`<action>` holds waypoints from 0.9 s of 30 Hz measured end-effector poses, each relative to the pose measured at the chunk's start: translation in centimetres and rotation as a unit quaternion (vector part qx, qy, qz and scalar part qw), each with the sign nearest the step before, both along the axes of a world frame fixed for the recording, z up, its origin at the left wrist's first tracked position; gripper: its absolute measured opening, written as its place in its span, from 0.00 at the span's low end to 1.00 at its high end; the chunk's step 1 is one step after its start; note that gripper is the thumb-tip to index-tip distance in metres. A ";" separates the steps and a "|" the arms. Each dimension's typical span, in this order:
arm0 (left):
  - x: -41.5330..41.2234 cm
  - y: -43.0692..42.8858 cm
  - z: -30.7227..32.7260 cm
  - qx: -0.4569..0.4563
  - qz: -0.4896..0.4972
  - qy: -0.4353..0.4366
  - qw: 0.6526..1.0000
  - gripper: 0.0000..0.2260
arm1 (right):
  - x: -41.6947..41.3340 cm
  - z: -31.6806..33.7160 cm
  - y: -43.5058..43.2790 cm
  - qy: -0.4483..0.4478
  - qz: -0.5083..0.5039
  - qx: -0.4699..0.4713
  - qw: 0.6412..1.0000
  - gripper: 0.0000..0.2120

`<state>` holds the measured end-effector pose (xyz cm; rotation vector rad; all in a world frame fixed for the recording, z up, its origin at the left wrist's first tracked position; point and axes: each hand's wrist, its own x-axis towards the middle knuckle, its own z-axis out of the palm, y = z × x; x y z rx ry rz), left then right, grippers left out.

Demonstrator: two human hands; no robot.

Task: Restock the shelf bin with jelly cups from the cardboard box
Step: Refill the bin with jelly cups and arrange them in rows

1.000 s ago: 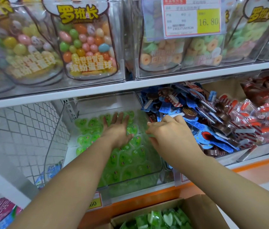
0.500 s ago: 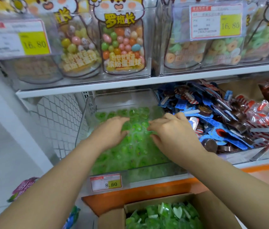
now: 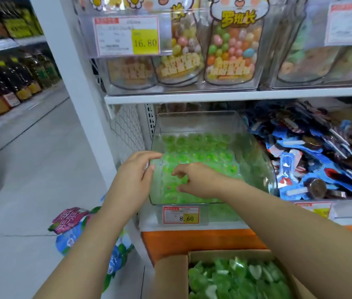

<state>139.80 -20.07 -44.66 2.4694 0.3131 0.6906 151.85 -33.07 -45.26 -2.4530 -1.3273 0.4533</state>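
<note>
Grey shop floor (image 3: 30, 169) left, white shelf (image 3: 214, 97) far. Clear bin (image 3: 196, 114) of green jelly cups (image 3: 194, 147); more in near cardboard box (image 3: 170, 277). Left hand (image 3: 133, 182) and right hand (image 3: 203, 180) loosely curled at bin, grasp unclear.

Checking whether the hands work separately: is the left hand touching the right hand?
Apart. The head view shows green jelly cups in the gap between the left hand and the right hand.

Clear glossy plastic bin (image 3: 257, 152); matt brown cardboard box (image 3: 170, 277).
</note>
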 end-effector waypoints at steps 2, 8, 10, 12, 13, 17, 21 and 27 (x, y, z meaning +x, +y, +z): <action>0.3 0.1 -0.5 -0.025 0.008 -0.005 1.000 0.13 | 0.2 -0.7 1.0 -0.021 0.010 0.005 1.000 0.17; 1.6 0.5 -1.5 -0.059 -0.001 -0.012 0.998 0.13 | 1.5 -1.8 2.1 -0.046 0.025 0.036 0.998 0.03; 1.7 0.8 -1.4 -0.088 -0.007 -0.009 0.996 0.13 | 2.3 -1.5 1.7 -0.007 0.005 0.060 0.998 0.02; 1.8 1.1 -1.6 -0.118 -0.010 -0.002 0.993 0.13 | 3.3 -1.4 1.5 0.096 -0.068 0.124 0.985 0.02; 1.8 1.1 -1.7 -0.130 -0.010 -0.002 0.991 0.14 | 3.8 -1.4 1.6 0.159 -0.121 0.166 0.966 0.05; 2.4 0.7 -2.2 -0.174 0.015 -0.012 0.984 0.19 | 6.4 -2.3 3.9 0.318 -0.296 0.237 0.869 0.10; 2.6 0.4 -2.4 -0.167 0.023 -0.018 0.985 0.20 | 7.3 -3.3 6.4 0.373 -0.328 0.232 0.836 0.10; 2.3 0.2 -2.3 -0.131 0.038 -0.023 0.990 0.20 | 6.8 -3.4 7.6 0.368 -0.352 0.212 0.834 0.03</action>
